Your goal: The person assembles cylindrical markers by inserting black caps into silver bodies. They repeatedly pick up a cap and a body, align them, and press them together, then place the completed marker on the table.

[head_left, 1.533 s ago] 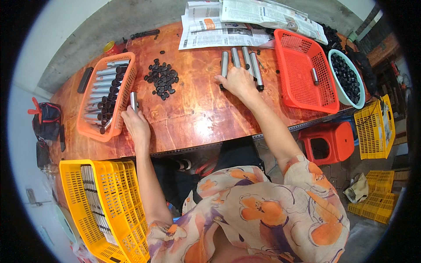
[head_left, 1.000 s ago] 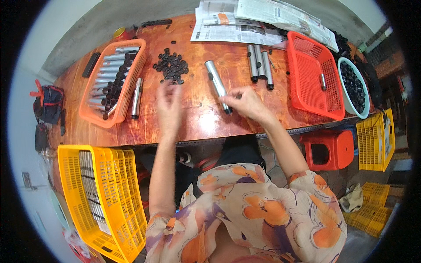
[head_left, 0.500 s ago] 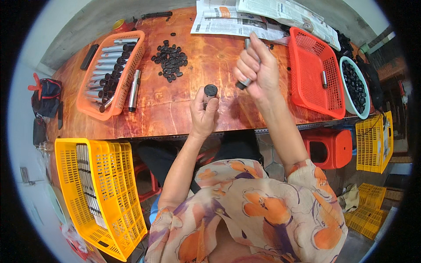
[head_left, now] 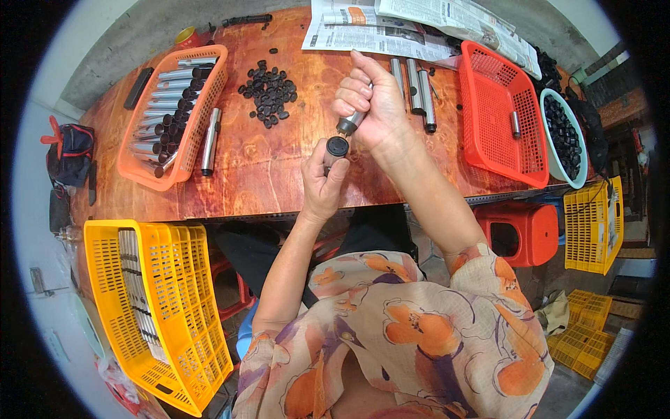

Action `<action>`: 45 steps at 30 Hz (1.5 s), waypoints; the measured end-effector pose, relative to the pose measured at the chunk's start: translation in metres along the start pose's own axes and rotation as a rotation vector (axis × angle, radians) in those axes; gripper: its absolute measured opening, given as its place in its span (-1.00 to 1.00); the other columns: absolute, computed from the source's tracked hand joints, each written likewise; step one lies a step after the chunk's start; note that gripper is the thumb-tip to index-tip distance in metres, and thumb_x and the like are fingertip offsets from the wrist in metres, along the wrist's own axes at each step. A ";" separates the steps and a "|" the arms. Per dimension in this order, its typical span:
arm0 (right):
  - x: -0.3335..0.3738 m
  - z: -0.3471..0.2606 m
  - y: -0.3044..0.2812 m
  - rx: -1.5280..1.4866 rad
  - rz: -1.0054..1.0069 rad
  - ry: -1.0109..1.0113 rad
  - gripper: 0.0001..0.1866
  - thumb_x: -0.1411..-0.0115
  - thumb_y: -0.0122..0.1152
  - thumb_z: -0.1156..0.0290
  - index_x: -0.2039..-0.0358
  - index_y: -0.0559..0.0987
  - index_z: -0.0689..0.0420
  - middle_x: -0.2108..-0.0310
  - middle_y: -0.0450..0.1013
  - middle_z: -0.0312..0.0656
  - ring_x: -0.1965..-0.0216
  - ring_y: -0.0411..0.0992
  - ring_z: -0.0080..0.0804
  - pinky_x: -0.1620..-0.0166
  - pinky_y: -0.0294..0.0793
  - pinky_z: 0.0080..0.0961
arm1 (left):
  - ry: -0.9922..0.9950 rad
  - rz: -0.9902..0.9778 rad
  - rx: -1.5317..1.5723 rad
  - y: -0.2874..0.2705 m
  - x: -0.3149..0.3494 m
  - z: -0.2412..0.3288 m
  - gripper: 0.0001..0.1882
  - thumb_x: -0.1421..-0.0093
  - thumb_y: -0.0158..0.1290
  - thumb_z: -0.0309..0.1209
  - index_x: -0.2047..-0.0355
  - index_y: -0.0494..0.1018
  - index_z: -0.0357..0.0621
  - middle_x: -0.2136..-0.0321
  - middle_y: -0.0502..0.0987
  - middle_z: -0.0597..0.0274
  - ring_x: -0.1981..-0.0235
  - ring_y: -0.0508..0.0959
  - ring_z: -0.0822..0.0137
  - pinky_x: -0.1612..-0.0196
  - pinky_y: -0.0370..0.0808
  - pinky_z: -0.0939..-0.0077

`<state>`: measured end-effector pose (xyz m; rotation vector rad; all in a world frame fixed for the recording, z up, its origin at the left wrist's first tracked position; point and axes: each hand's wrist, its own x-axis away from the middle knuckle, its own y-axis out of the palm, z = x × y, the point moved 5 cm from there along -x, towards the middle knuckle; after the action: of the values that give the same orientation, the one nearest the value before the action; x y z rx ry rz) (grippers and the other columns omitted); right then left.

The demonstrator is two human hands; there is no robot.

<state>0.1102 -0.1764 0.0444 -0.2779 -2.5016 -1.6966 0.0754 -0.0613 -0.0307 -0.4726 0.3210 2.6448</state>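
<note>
My left hand (head_left: 323, 185) is closed around an upright tube whose round black cap (head_left: 337, 146) faces up; the hand hides most of its body. My right hand (head_left: 377, 105) grips a silver cylindrical tool (head_left: 352, 122), tilted down to the left. Small prongs at the tool's dark lower end are at the cap's upper edge; whether they touch is unclear. Loose black caps (head_left: 269, 94) lie in a pile on the wooden table (head_left: 265, 167), left of and beyond my hands. Several silver tubes (head_left: 424, 98) with black ends lie just right of my right hand.
At left stands an orange basket (head_left: 125, 157) of silver tubes, with one tube (head_left: 211, 143) beside it. On the right are a red basket (head_left: 481, 150) with one short tube and a pale bowl (head_left: 581, 181) of black parts. Newspapers (head_left: 349, 35) lie at the back; a yellow crate (head_left: 188, 293) stands lower left.
My right hand has moved left and toward me, bringing the silver tool to the cap. Tubes behind that hand have come into view. My left hand has stayed nearly in place.
</note>
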 end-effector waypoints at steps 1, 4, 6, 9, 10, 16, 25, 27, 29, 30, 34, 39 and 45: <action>0.000 0.000 -0.001 -0.004 -0.006 0.006 -0.54 -0.20 0.08 0.26 0.77 0.12 -0.12 0.85 -0.04 -0.51 0.84 -0.05 -0.65 0.70 -0.01 -0.60 | -0.003 -0.003 0.010 0.000 0.000 -0.001 -0.64 -0.18 0.04 -0.13 0.48 0.30 -0.19 0.71 0.12 0.44 0.63 0.09 0.56 0.57 0.06 0.60; -0.001 0.001 -0.003 -0.027 -0.020 0.033 -0.54 -0.20 0.08 0.27 0.77 0.13 -0.12 0.86 -0.03 -0.52 0.84 -0.05 -0.65 0.71 -0.02 -0.61 | -0.016 -0.018 0.013 0.001 -0.001 0.002 -0.63 -0.18 0.04 -0.12 0.48 0.30 -0.19 0.71 0.11 0.44 0.63 0.09 0.56 0.56 0.07 0.60; -0.002 0.003 -0.005 -0.051 -0.026 0.064 -0.55 -0.20 0.08 0.28 0.77 0.13 -0.12 0.86 -0.03 -0.53 0.85 -0.06 -0.65 0.71 -0.03 -0.61 | -0.020 -0.023 0.008 0.000 0.000 0.000 -0.64 -0.18 0.04 -0.12 0.47 0.30 -0.19 0.70 0.12 0.44 0.63 0.09 0.56 0.56 0.07 0.61; -0.003 0.005 -0.007 -0.104 -0.032 0.128 -0.55 -0.19 0.07 0.28 0.77 0.14 -0.12 0.86 -0.03 -0.53 0.86 -0.06 -0.65 0.72 -0.03 -0.61 | -0.015 -0.017 0.000 0.001 -0.001 0.001 -0.65 -0.19 0.04 -0.14 0.47 0.30 -0.18 0.70 0.12 0.44 0.62 0.10 0.56 0.56 0.07 0.61; -0.004 0.005 -0.008 -0.103 -0.025 0.129 -0.55 -0.20 0.07 0.28 0.77 0.14 -0.12 0.86 -0.03 -0.53 0.86 -0.06 -0.65 0.72 -0.02 -0.61 | -0.012 -0.014 -0.002 0.001 -0.001 0.002 -0.66 -0.19 0.04 -0.15 0.47 0.30 -0.18 0.69 0.12 0.44 0.62 0.10 0.56 0.56 0.07 0.61; -0.003 0.006 -0.006 -0.144 -0.048 0.101 -0.56 -0.25 0.00 0.30 0.77 0.18 -0.07 0.87 0.00 -0.53 0.87 -0.04 -0.70 0.73 -0.02 -0.68 | -0.013 -0.009 0.000 0.002 -0.001 0.004 -0.68 -0.18 0.03 -0.17 0.46 0.31 -0.19 0.69 0.14 0.43 0.61 0.11 0.56 0.55 0.09 0.62; -0.006 0.003 0.000 -0.100 -0.242 0.047 -0.54 -0.27 -0.06 0.23 0.78 0.15 -0.10 0.88 -0.02 -0.53 0.88 -0.07 -0.67 0.74 -0.01 -0.63 | -0.034 -0.016 0.030 0.001 -0.002 0.000 -0.66 -0.19 0.02 -0.15 0.46 0.30 -0.20 0.70 0.14 0.43 0.64 0.10 0.57 0.57 0.07 0.61; -0.003 0.004 0.006 -0.101 -0.289 0.035 -0.53 -0.31 -0.13 0.26 0.78 0.15 -0.07 0.88 0.00 -0.52 0.88 -0.06 -0.70 0.76 -0.02 -0.68 | -0.049 -0.024 0.044 0.000 -0.001 -0.003 -0.65 -0.19 0.02 -0.15 0.47 0.30 -0.20 0.71 0.13 0.44 0.64 0.10 0.57 0.58 0.06 0.61; -0.001 0.004 0.009 -0.089 -0.311 0.033 -0.53 -0.32 -0.14 0.26 0.78 0.15 -0.07 0.88 0.00 -0.52 0.89 -0.07 -0.70 0.77 -0.01 -0.68 | -0.055 -0.024 0.056 0.000 -0.001 -0.003 -0.65 -0.19 0.03 -0.14 0.48 0.29 -0.19 0.72 0.12 0.44 0.64 0.10 0.58 0.58 0.05 0.61; 0.000 0.003 0.010 -0.083 -0.322 0.031 -0.53 -0.32 -0.15 0.25 0.78 0.15 -0.08 0.88 0.00 -0.52 0.89 -0.08 -0.69 0.77 0.00 -0.68 | -0.055 -0.022 0.063 0.001 -0.002 -0.002 -0.64 -0.19 0.03 -0.14 0.48 0.28 -0.19 0.72 0.12 0.44 0.64 0.10 0.58 0.58 0.05 0.61; 0.003 0.001 0.015 0.036 -0.358 -0.004 -0.52 -0.32 -0.17 0.23 0.78 0.14 -0.09 0.88 0.00 -0.52 0.90 -0.08 -0.69 0.77 0.02 -0.67 | -0.063 -0.026 0.054 0.001 -0.001 -0.004 -0.64 -0.19 0.03 -0.15 0.52 0.24 -0.17 0.73 0.11 0.44 0.64 0.09 0.57 0.58 0.05 0.60; 0.014 -0.001 0.024 0.229 -0.376 -0.078 -0.51 -0.33 -0.20 0.21 0.79 0.12 -0.09 0.88 0.00 -0.51 0.90 -0.07 -0.69 0.77 0.02 -0.65 | -0.027 -0.026 0.014 0.000 -0.003 -0.003 -0.63 -0.19 0.02 -0.16 0.53 0.22 -0.18 0.73 0.12 0.42 0.63 0.09 0.55 0.57 0.06 0.58; 0.019 -0.001 0.029 0.343 -0.472 -0.098 -0.49 -0.27 -0.04 0.24 0.81 0.10 -0.04 0.88 -0.01 -0.43 0.88 -0.06 -0.64 0.76 0.01 -0.60 | -0.034 -0.031 0.013 0.001 -0.004 -0.001 -0.63 -0.19 0.02 -0.14 0.50 0.24 -0.19 0.70 0.17 0.42 0.61 0.12 0.56 0.55 0.11 0.60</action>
<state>0.0974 -0.1656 0.0747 0.2895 -3.0481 -1.3556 0.0783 -0.0640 -0.0303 -0.4249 0.3184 2.6162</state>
